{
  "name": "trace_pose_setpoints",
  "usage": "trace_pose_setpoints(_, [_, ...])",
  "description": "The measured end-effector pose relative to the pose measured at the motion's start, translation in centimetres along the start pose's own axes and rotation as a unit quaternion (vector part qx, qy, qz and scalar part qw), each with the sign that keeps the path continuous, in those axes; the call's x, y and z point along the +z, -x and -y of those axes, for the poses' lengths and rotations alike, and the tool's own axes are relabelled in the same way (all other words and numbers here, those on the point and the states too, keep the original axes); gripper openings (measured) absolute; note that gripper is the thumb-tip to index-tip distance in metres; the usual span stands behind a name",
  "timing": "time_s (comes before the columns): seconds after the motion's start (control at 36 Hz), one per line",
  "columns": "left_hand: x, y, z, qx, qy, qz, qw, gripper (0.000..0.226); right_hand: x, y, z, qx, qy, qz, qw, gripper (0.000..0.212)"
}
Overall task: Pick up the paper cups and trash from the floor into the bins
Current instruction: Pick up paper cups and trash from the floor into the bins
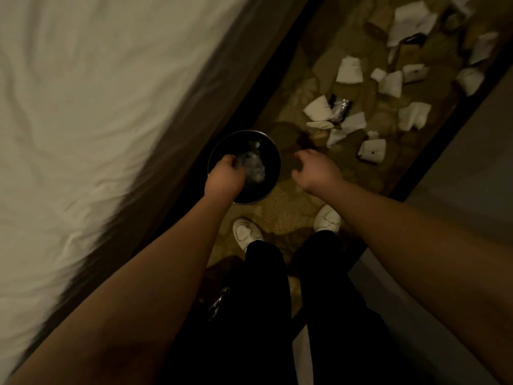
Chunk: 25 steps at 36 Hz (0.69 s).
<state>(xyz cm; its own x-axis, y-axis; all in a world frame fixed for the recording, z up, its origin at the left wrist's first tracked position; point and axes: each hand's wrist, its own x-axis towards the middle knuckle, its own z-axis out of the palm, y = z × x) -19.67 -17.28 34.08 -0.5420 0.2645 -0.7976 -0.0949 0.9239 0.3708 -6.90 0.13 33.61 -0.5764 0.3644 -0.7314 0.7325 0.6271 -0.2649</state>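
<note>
**Bin barely started, floor still littered**

While the left hand reaches over the round dark bin at frame centre, its fingers curl down around a crumpled clear plastic piece inside the mouth; whether it truly grips it or is letting go I cannot tell for sure, though it looks held. The right hand hovers just right of the bin, fingers loosely curled, holding nothing. The bin seems to hold little beyond that plastic. Most of the work is left: white paper scraps lie scattered over the patterned carpet toward the upper right, along with a dark shiny wrapper. No paper cup is clearly recognisable in this dim view. A white bed fills the left.
</note>
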Motion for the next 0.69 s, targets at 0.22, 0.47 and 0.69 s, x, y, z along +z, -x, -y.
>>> trace_pose_setpoints(0.22, [2.5, 1.6, -7.6, 0.146, -0.189, 0.046, 0.970, 0.048, -3.2, 3.3, -5.9, 0.003, 0.017, -0.031, 0.999, 0.057])
trace_pose_setpoints(0.47, [10.3, 0.1, -14.6, 0.147, -0.242, 0.069, 0.957, 0.052, -4.7, 2.1, -18.0, 0.054, -0.016, -0.028, 0.998, 0.059])
trace_pose_setpoints(0.69, [15.6, -0.1, -18.7, 0.108, -0.299, 0.083, 0.944, 0.049, -6.3, 0.4, -26.2, 0.118, -0.132, 0.003, 0.984, 0.057])
